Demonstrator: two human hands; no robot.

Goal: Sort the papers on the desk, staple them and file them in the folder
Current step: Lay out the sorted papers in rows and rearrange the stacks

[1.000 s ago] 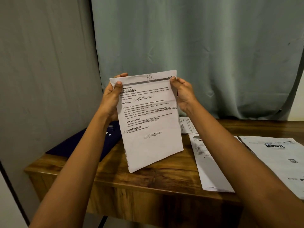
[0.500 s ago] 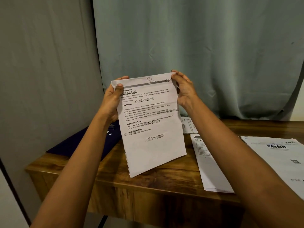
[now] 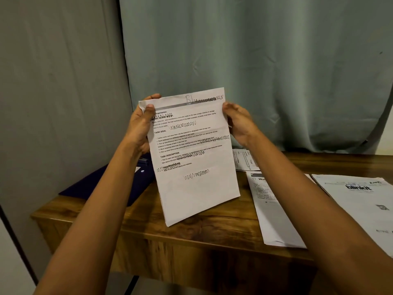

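Left hand (image 3: 138, 126) fingers pinch the printed papers (image 3: 195, 167) at the top-left corner; right hand (image 3: 238, 122) grips the right edge, upright above the bench (image 3: 212, 231). Risk: a slack grip lets sheets slide apart, misaligning stapling.

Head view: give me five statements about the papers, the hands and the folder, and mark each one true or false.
1. The left hand and the right hand hold one sheet upright by its top corners. True.
2. The folder lies at the right end of the desk. False: it lies at the left end, beside the left forearm.
3. A paper printed "blinkit" lies flat on the desk to the right. True.
4. The held sheet is blank. False: it carries printed headings and text with pen scribbles over parts of it.
5. A curtain hangs behind the desk. True.
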